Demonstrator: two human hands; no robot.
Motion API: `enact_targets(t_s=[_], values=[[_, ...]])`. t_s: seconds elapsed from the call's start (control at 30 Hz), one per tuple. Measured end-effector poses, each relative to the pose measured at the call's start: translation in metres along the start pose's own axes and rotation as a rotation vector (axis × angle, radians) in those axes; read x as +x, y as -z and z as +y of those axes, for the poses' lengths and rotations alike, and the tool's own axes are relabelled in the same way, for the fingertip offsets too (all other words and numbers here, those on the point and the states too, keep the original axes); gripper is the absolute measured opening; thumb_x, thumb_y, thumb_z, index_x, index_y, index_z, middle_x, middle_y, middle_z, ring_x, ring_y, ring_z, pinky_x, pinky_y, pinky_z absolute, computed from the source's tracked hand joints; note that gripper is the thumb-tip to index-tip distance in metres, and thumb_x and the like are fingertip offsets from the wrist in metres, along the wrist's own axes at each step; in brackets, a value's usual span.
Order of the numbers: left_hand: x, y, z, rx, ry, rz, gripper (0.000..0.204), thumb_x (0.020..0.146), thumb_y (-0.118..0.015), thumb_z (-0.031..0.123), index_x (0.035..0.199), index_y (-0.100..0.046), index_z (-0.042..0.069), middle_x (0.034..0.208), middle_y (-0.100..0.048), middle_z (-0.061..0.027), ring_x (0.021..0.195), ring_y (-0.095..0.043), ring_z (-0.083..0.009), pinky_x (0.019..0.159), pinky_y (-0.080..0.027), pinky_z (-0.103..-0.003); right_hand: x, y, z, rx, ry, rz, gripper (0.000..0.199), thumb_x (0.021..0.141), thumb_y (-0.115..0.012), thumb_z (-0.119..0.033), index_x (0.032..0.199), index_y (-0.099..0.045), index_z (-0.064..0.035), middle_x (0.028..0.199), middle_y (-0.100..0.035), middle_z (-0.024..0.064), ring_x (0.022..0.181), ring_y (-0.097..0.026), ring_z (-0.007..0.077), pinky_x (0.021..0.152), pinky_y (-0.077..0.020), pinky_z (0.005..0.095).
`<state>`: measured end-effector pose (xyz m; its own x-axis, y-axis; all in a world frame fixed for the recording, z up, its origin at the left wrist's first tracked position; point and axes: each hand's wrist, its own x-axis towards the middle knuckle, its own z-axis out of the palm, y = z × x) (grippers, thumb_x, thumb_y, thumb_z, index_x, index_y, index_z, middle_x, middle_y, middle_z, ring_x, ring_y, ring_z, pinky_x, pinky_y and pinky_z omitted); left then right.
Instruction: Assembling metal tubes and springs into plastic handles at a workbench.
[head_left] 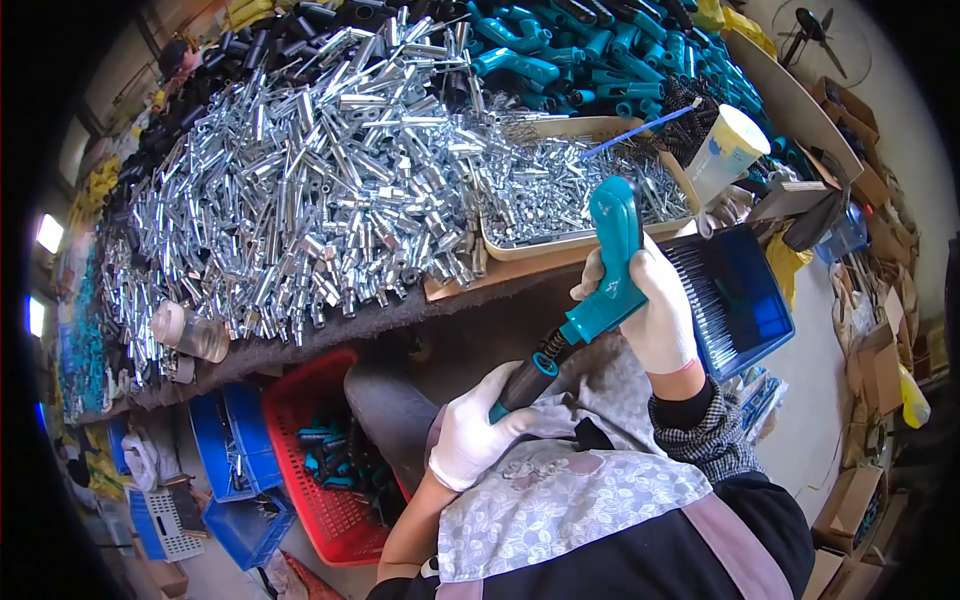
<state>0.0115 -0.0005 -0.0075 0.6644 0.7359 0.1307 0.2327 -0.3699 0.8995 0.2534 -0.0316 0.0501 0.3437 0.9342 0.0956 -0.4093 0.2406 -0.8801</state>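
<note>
My right hand (662, 312), in a white glove, is wrapped round a teal pistol-shaped plastic housing (612, 285), its curved end pointing up and away. My left hand (472, 425), also gloved, grips a short black tube (524, 386) with a teal rim. Between housing and tube a dark coil spring (552, 346) shows, roughly in line with both. Whether the spring is fixed to either part I cannot tell. Both parts are held above my lap, in front of the bench edge.
A large heap of shiny metal tubes (330, 170) covers the bench. A shallow tray (487, 240) of small metal pieces, a paper cup (722, 150) and teal housings (600, 50) lie beyond. A blue bin (775, 330) with thin rods stands right; a red basket (290, 400) sits lower left.
</note>
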Motion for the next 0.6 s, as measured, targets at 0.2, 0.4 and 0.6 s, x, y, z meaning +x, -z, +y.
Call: enact_targets(t_s=[0.2, 0.4, 0.6], values=[[-0.01, 0.007, 0.003, 0.137, -0.013, 0.011, 0.06, 0.082, -0.078, 0.04, 0.128, -0.06, 0.006, 0.101, -0.069, -0.022, 0.092, -0.07, -0.0395, 0.075, -0.055, -0.042, -0.006, -0.01, 0.002, -0.193, 0.028, -0.057, 0.075, 0.088, -0.069, -0.054, 0.134, -0.05, 0.0027, 0.102, -0.062, 0.0097, 0.092, -0.065, 0.0193, 0.084, -0.0567, 0.0363], [-0.008, 0.014, 0.004, 0.15, -0.052, -0.038, 0.058, 0.08, -0.079, 0.038, 0.126, -0.062, 0.007, 0.1, -0.07, -0.0215, 0.092, -0.07, -0.0392, 0.076, -0.056, -0.042, -0.014, -0.007, 0.019, -0.104, -0.131, -0.228, 0.087, 0.084, -0.066, -0.07, 0.13, -0.052, 0.003, 0.1, -0.065, 0.013, 0.089, -0.068, 0.023, 0.082, -0.0561, 0.0388], [-0.013, 0.021, -0.008, 0.082, -0.011, -0.09, 0.059, 0.081, -0.08, 0.04, 0.125, -0.062, 0.005, 0.104, -0.07, -0.0213, 0.094, -0.071, -0.038, 0.08, -0.056, -0.041, -0.023, 0.01, 0.002, -0.021, -0.472, -0.387, 0.064, 0.101, -0.051, -0.051, 0.134, -0.054, 0.0046, 0.122, -0.064, 0.0206, 0.115, -0.063, 0.03, 0.1, -0.0504, 0.0415]])
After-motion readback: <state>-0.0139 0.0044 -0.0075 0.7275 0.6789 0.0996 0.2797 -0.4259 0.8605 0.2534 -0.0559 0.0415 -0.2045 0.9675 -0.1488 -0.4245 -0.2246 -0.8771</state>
